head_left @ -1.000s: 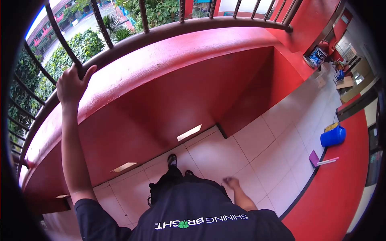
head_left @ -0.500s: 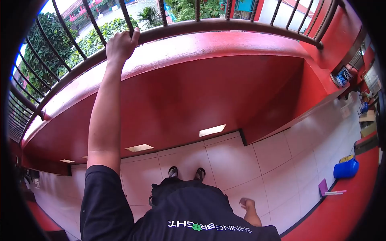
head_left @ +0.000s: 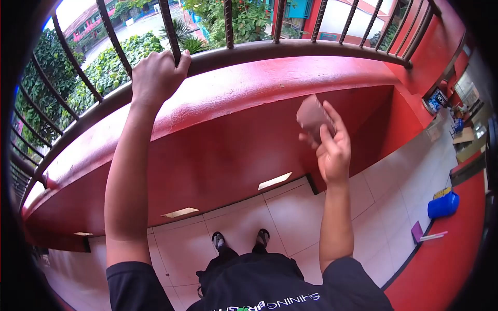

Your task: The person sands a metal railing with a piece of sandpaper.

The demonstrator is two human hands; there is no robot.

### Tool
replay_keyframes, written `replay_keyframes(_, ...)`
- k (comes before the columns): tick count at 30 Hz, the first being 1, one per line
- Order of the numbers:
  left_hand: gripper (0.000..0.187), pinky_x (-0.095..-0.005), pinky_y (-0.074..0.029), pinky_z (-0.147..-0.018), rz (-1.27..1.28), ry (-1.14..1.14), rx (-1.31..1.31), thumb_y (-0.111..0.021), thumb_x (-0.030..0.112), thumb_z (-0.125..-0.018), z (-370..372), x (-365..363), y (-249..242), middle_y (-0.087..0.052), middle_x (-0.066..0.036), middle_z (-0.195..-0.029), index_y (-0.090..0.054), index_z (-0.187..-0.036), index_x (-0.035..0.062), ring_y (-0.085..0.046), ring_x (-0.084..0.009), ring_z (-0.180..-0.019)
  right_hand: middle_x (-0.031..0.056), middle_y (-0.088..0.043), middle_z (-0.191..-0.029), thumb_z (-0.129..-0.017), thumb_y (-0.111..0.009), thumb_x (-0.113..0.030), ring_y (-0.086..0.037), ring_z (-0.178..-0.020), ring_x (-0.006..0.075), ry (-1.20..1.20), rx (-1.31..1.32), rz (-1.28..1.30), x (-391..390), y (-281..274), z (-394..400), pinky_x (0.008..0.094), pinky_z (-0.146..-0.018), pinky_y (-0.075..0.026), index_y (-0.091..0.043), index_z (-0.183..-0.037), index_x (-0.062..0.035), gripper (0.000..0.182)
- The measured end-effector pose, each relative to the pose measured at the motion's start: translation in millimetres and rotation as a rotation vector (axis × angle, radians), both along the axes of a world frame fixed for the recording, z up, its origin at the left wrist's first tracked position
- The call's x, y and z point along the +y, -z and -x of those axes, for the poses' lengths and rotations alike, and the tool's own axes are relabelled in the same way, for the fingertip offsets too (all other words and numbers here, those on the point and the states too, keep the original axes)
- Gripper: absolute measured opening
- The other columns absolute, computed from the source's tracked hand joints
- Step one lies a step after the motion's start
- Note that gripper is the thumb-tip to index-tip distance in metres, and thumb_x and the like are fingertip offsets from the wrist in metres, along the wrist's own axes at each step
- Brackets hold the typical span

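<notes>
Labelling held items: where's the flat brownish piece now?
In the head view, right of centre: the right hand holds the brownish piece up in front of the red wall, below the railing.

Dark short-sleeved T-shirt, bare forearms, dark footwear.
From my screen I make out a near-black T-shirt (head_left: 249,277) with loose sleeves (head_left: 136,280), white lettering (head_left: 301,299) upside down to me, "SHINING" in thin strokes, and a green mark (head_left: 243,309) cut by the lower edge; I see bare hands (head_left: 336,153), dark legwear (head_left: 227,252) and dark-and-grey footwear (head_left: 218,240), too small to type.
</notes>
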State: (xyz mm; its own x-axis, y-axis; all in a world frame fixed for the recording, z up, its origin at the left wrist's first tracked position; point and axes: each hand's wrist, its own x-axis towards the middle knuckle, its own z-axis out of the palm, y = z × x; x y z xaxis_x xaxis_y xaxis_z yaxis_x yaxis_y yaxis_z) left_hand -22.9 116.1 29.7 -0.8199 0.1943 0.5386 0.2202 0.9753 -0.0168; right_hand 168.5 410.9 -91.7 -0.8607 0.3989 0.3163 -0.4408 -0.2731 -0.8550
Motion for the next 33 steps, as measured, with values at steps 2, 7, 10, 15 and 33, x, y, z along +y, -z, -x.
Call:
replay_keyframes(2,0.065,-0.0505,-0.058,-0.08,0.011,0.007,0.018,-0.046,0.056,-0.099,3,0,-2,-0.073,-0.023,-0.084,-0.076,-0.084,0.0006,-0.074,-0.0406,-0.084,0.0187,-0.064,-0.137,-0.103,-0.046,0.002,-0.066,-0.122,0.0269,0.398,0.156,-0.527,-9,-46,53,0.0382,-0.094,-0.059,-0.061,-0.135,0.0015,0.036)
replay_keyframes(7,0.061,-0.0515,-0.056,-0.081,-0.022,0.02,0.013,-0.047,0.054,-0.1,0,2,-1,-0.072,-0.023,-0.086,-0.074,-0.086,0.0011,-0.072,-0.0411,-0.085,0.0262,-0.063,-0.134,-0.085,-0.047,0.011,-0.062,-0.124,0.0415,0.859,0.256,-1.456,-3,-54,168,0.0456,-0.109,-0.051,-0.066,-0.128,0.0024,0.048)
replay_keyframes(10,0.053,-0.0509,-0.056,-0.082,-0.095,0.09,0.121,-0.048,0.051,-0.1,4,0,6,-0.074,-0.019,-0.092,-0.077,-0.091,0.0074,-0.072,-0.04,-0.087,0.0192,-0.065,-0.134,-0.086,-0.047,0.007,-0.065,-0.117,0.0407,0.781,0.132,-1.297,19,-64,172,0.0487,-0.103,-0.054,-0.068,-0.127,-0.0077,0.049)
replay_keyframes(15,0.05,-0.0488,-0.059,-0.076,-0.058,-0.007,0.051,-0.051,0.052,-0.096,7,0,7,-0.074,-0.019,-0.087,-0.077,-0.094,0.0094,-0.074,-0.0374,-0.082,0.0191,-0.069,-0.125,-0.092,-0.045,0.004,-0.069,-0.111,0.0382,0.82,0.073,-1.244,21,-74,158,0.0493,-0.098,-0.056,-0.07,-0.124,-0.0053,0.042)
replay_keyframes(33,0.079,-0.0521,-0.047,-0.105,-0.022,0.631,0.727,-0.083,0.052,-0.08,16,-9,28,-0.041,-0.015,-0.152,-0.047,-0.138,0.0136,-0.043,-0.0353,-0.135,0.0188,-0.062,-0.138,-0.088,-0.047,0.006,-0.067,-0.119,0.0341,0.987,0.118,-1.409,-40,-40,157,0.0459,-0.096,-0.059,-0.069,-0.131,-0.0057,0.049)
